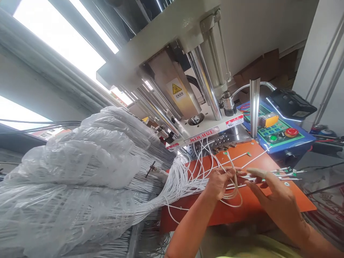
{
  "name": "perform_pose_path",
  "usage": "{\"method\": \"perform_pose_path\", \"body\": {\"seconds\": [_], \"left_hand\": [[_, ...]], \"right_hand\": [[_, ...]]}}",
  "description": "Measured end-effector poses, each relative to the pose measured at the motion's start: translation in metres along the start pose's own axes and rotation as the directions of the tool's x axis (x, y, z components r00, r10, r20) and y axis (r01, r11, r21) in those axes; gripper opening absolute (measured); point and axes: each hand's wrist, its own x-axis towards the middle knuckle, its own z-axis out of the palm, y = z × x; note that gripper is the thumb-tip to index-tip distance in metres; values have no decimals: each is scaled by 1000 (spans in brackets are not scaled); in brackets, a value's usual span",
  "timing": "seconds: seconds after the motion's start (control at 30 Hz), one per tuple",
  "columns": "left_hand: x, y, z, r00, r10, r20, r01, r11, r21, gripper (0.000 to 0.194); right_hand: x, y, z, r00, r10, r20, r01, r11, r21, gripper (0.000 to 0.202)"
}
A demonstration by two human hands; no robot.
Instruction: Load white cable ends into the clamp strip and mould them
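Two bare hands work above one orange table point(228, 216). One press machine point(172, 46) stands behind it, beside one blue control box point(301, 139) with one red button point(291, 132) and one green button point(273, 138). The white cables point(174, 182) are too many to count; they run from the left across the table, and at least four ends carry small green pieces. Plastic wrapping point(99, 157) covers more cables at the left.

Both forearms reach up from the lower edge, angled toward each other. The left hand point(219, 181) is nearly closed, pinching a cable between thumb and fingers above some loops. The right hand point(279, 193) is partly open, its fingers bent over the cable ends; whether it grips one I cannot tell.
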Motion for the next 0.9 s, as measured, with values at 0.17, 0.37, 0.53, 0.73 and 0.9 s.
{"method": "perform_pose_path", "body": {"seconds": [0.17,0.37,0.53,0.73,0.9], "left_hand": [[-2,-6,5,1000,-10,23,10,1000,16,50],[-10,-12,1,1000,11,24,-14,992,125,49],[-18,-18,-9,998,-40,51,24,956,293,53],[-18,-25,-10,993,-98,60,77,953,292,54],[-15,-27,-4,986,-108,125,82,977,199,48]], "right_hand": [[20,1,2,985,-115,127,105,991,82,26],[34,6,-2,965,96,244,-203,865,460,28],[48,15,-3,940,71,333,-219,875,431,41],[71,8,-4,858,-214,467,43,936,351,53],[66,13,16,689,-329,645,50,910,411,37]]}}
